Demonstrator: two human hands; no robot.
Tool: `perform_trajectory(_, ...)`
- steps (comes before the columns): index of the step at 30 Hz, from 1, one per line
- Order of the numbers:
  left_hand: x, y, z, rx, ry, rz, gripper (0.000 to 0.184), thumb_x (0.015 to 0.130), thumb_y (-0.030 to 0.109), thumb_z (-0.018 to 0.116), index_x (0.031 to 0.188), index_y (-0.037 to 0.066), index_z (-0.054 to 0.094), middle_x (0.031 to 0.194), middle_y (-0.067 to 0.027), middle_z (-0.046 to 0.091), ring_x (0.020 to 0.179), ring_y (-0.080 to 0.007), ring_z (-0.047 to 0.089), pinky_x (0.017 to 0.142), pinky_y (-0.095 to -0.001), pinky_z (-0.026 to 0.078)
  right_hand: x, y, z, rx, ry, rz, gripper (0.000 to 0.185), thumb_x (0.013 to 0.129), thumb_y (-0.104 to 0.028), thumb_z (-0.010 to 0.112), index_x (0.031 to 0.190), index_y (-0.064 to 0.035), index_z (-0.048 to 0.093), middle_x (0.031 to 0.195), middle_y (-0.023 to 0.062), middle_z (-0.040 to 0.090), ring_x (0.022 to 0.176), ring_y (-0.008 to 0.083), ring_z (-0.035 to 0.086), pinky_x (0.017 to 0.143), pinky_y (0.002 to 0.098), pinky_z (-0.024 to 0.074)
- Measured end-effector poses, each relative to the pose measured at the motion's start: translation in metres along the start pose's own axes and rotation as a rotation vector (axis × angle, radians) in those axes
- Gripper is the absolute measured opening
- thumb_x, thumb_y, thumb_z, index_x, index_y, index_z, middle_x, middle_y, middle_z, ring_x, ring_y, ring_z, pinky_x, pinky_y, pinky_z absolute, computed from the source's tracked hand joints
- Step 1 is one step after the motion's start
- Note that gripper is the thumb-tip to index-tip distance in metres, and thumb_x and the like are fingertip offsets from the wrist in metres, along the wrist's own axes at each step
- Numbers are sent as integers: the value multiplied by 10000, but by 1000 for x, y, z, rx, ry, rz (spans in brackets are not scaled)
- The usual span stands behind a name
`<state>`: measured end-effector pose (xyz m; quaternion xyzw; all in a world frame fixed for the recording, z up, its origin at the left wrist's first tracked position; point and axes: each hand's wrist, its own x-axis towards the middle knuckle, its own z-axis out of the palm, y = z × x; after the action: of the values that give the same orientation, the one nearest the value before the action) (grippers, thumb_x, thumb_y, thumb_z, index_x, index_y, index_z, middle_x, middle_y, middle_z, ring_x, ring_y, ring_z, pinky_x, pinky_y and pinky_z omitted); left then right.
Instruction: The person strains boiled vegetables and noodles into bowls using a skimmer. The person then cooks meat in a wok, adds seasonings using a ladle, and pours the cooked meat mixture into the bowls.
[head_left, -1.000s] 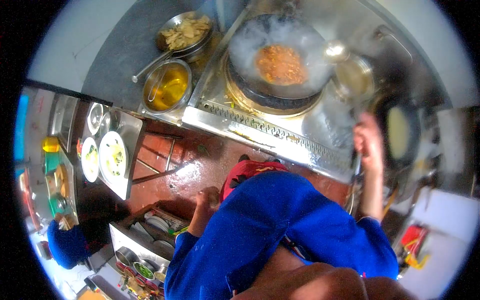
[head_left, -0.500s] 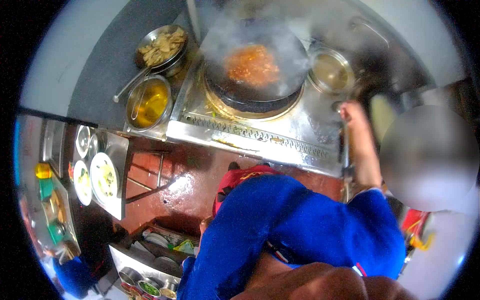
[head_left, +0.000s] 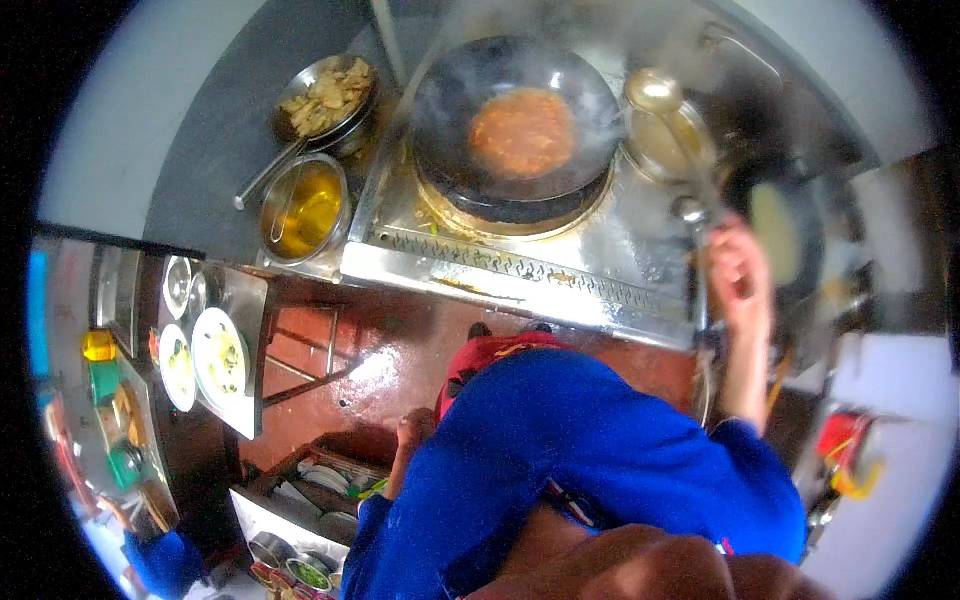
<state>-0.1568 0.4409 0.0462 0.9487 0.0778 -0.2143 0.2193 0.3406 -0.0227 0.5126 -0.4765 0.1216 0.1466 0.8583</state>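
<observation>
A ladle (head_left: 655, 92) is in my right hand (head_left: 738, 262), whose fingers are wrapped round its handle. The ladle's bowl hangs over the edge of a round metal pot (head_left: 665, 150), right of the wok. A metal knob (head_left: 688, 208) on a pipe stands just left of this hand. In the black wok (head_left: 450, 110) on the burner, a red-orange sauce (head_left: 522, 132) with bits in it lies pooled and steaming. My left hand (head_left: 412, 430) hangs low beside the red apron (head_left: 490, 355); its fingers are blurred and partly hidden.
Left of the stove (head_left: 500, 280) are a pan of pale cooked pieces (head_left: 328, 95) and a bowl of yellow oil (head_left: 305, 218). Plates of food (head_left: 220, 360) stand on a side table. Another pan (head_left: 770, 230) is at right. A person in blue (head_left: 165, 562) is at lower left.
The ladle has come into view in my right hand, which moved slightly right and down from the knob. Steam over the wok has thinned, and the sauce has spread rounder. My left hand shows more.
</observation>
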Motion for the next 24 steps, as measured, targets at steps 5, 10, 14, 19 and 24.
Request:
perform_trajectory(5,32,-23,-3,210,72,63,144,824,208,526,834,110,631,837,-45,611,762,-224,600,677,-352,498,-1,10,34,-214,32,32,552,826,-37,571,1347,-16,391,810,82,549,531,83,453,380,187,350)
perform_trajectory(10,23,33,-50,-1521,99,-517,227,837,245,528,856,66,667,786,-73,653,676,-217,618,602,-378,511,-13,23,66,-426,8,-38,586,814,-30,569,1373,-47,393,766,47,541,505,88,471,379,217,371)
perform_trajectory(14,9,0,24,-1377,54,-663,244,845,234,519,885,61,686,842,-63,685,721,-208,645,625,-376,522,-20,29,61,-329,-3,-66,616,814,-60,579,1396,-68,377,810,47,553,493,68,452,360,191,356)
perform_trajectory(19,-9,6,36,-1019,12,-661,242,844,244,529,912,86,699,943,-56,710,851,-231,676,694,-392,530,-22,43,-12,-46,41,-4,619,829,-87,566,1414,-97,366,827,71,557,494,57,443,322,181,328)
perform_trajectory(24,-19,57,-54,-29,-97,-144,259,823,283,571,975,126,710,1009,-83,707,959,-271,673,766,-436,527,-51,103,-88,-1006,130,-109,705,782,10,538,1447,-73,317,1023,144,602,763,193,622,633,267,529)
